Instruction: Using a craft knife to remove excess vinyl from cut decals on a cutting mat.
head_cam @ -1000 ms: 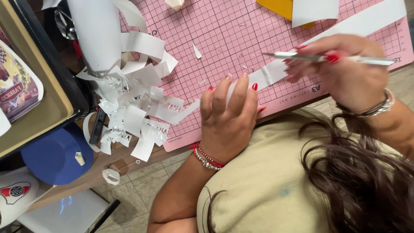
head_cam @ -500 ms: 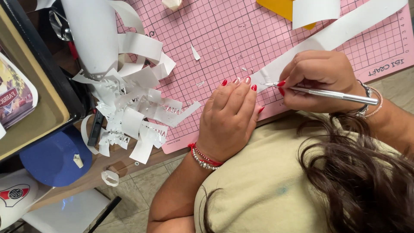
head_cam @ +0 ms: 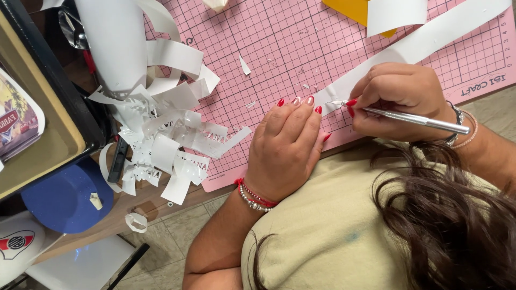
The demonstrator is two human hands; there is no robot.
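Two hands worked at the near edge of the gridded pink cutting mat (head_cam: pixel 301 43): the left hand (head_cam: pixel 287 147) lay flat, fingers together, pressing down the end of a long, smooth white paper strip (head_cam: pixel 424 40). The right hand (head_cam: pixel 400 99) was curled around a slim metal craft knife (head_cam: pixel 414 119), its tip touching the strip just beside the left fingertips. Curled, cut-out white paper scraps (head_cam: pixel 172 142) were heaped at the mat's left edge.

Pink gridded cutting mat (head_cam: pixel 301 48); white paper strip (head_cam: pixel 424 40); silver craft knife (head_cam: pixel 414 119).
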